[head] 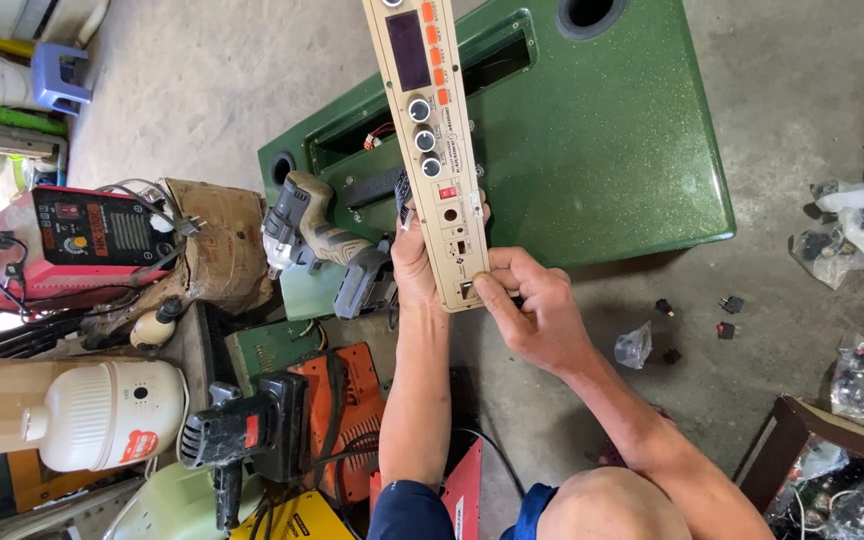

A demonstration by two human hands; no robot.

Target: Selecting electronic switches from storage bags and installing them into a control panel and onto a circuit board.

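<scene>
We're holding a long beige control panel with both hands, above the green speaker cabinet lying on the concrete floor. Left hand is clamped on the panel's lower edge from behind; right hand pinches the bottom end, thumb on the face near the small sockets. Panel carries a dark display, orange buttons and three knobs. Cordless drill lies just left of our left hand, against the cabinet. Small black switches sit on the floor, right of our right hand.
</scene>
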